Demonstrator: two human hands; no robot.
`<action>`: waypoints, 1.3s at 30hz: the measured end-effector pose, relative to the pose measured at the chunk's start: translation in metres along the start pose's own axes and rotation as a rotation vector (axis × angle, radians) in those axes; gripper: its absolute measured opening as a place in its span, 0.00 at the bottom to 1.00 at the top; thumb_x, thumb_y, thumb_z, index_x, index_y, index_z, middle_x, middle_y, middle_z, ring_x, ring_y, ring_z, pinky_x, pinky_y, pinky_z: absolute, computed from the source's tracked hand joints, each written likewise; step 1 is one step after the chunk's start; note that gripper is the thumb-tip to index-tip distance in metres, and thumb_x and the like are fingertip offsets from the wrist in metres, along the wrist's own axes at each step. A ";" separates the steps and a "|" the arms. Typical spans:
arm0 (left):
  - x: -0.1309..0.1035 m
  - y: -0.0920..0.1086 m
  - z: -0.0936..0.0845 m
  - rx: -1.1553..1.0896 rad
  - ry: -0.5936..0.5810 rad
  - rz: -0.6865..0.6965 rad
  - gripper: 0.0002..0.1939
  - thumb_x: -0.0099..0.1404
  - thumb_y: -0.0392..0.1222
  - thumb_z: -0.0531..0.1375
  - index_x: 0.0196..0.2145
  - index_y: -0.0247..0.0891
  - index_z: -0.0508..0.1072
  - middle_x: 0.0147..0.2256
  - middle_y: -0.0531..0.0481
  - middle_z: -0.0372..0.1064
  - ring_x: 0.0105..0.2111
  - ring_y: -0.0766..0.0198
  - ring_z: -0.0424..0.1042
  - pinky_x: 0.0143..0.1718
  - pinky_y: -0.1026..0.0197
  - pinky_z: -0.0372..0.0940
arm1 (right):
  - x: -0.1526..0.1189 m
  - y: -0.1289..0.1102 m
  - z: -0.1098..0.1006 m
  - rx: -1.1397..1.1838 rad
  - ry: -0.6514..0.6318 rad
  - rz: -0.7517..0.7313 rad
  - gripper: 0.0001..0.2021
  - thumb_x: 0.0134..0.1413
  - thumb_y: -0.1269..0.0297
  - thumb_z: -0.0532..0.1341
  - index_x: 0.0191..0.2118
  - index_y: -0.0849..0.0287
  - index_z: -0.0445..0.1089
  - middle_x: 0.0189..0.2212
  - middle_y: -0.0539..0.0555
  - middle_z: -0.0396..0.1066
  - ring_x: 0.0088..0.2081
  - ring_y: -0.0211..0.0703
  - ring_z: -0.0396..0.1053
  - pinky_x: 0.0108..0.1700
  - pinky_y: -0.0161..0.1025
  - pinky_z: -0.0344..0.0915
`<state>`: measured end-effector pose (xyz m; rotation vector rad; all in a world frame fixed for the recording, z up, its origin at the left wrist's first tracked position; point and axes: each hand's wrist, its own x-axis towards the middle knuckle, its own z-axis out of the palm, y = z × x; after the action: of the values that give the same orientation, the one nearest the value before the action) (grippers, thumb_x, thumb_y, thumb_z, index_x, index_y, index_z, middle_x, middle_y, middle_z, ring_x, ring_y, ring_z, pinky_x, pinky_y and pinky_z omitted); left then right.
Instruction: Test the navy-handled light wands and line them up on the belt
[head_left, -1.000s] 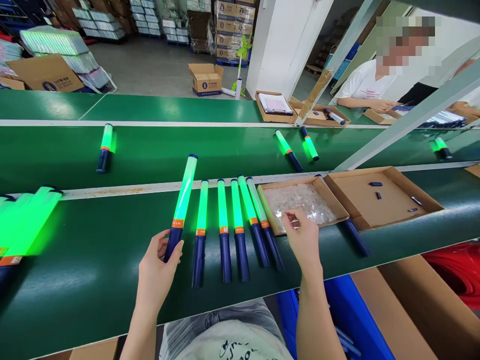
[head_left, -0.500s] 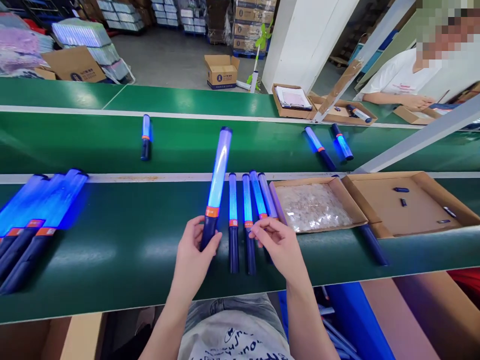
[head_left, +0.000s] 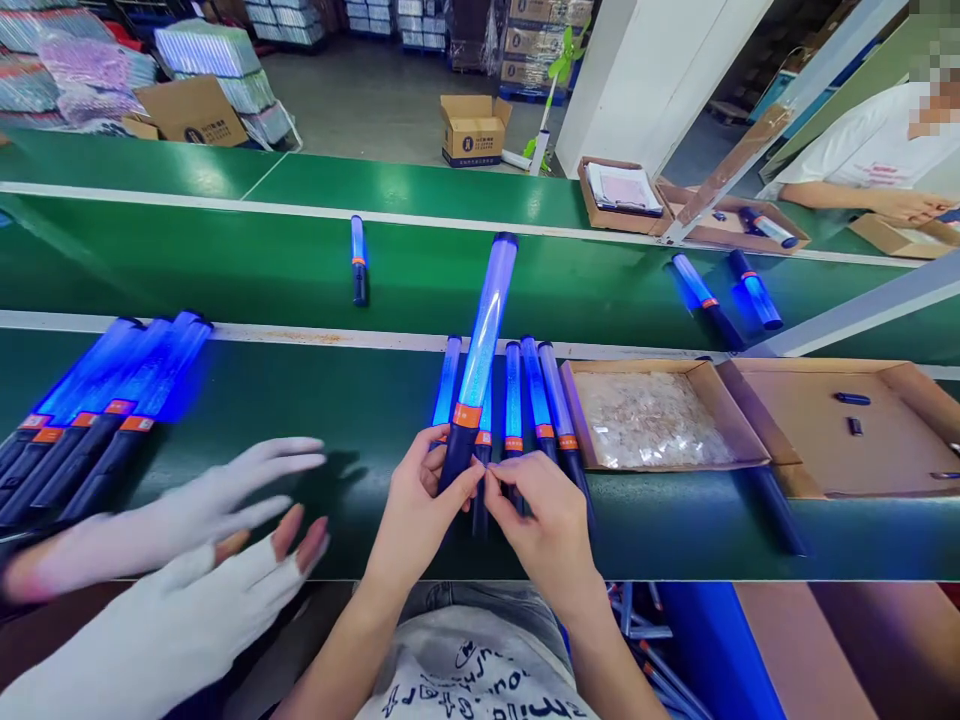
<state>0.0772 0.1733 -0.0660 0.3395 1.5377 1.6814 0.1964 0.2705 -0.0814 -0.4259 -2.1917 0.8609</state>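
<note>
My left hand (head_left: 429,505) is closed round the dark handle of a blue-glowing light stick (head_left: 486,325), which tilts up and away above the table. My right hand (head_left: 546,512) is pinched against the handle's lower end, its fingertips meeting my left thumb. Whatever may be between those fingertips is too small or hidden to make out. Behind both hands lie several more lit light sticks (head_left: 513,395) in a row, partly covered by the hands and the held stick. Each has an orange band between its clear tube and dark handle.
A co-worker's white-gloved hands (head_left: 225,600) reach in at left, near a pile of lit sticks (head_left: 142,370). On the right are a carton tray of small clear pieces (head_left: 652,420) and a larger carton tray (head_left: 892,470). A slanted post (head_left: 862,305) crosses the right side.
The gloved hands have come into view from the left. My right hand has moved from the row of sticks to the held stick's handle. The view has swung somewhat left.
</note>
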 end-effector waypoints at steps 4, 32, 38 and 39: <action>0.000 -0.003 0.000 -0.033 0.011 -0.004 0.32 0.60 0.47 0.75 0.55 0.36 0.67 0.35 0.52 0.77 0.27 0.71 0.69 0.29 0.68 0.68 | -0.001 -0.006 -0.003 -0.203 -0.032 -0.170 0.05 0.68 0.76 0.63 0.39 0.62 0.71 0.35 0.53 0.75 0.38 0.40 0.70 0.41 0.39 0.69; -0.028 -0.016 0.034 0.267 -0.208 0.047 0.20 0.74 0.45 0.64 0.61 0.43 0.69 0.51 0.47 0.78 0.42 0.65 0.79 0.43 0.63 0.75 | -0.033 0.019 -0.090 0.040 0.194 0.254 0.08 0.65 0.73 0.68 0.45 0.52 0.79 0.37 0.46 0.78 0.36 0.32 0.75 0.40 0.28 0.72; -0.028 -0.039 0.034 0.876 0.071 0.583 0.20 0.74 0.34 0.63 0.60 0.47 0.69 0.55 0.51 0.78 0.53 0.61 0.80 0.57 0.56 0.74 | -0.038 0.017 -0.090 0.018 0.164 0.240 0.06 0.66 0.73 0.67 0.43 0.55 0.79 0.35 0.47 0.78 0.33 0.32 0.74 0.38 0.29 0.70; -0.028 -0.041 0.034 0.932 0.087 0.644 0.21 0.74 0.33 0.63 0.61 0.46 0.68 0.54 0.49 0.79 0.53 0.60 0.80 0.55 0.56 0.75 | -0.039 0.018 -0.090 0.011 0.163 0.238 0.06 0.65 0.73 0.67 0.43 0.55 0.79 0.35 0.47 0.78 0.33 0.32 0.74 0.38 0.29 0.71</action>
<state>0.1334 0.1745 -0.0877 1.3700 2.3802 1.2833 0.2892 0.3035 -0.0676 -0.7369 -2.0116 0.9291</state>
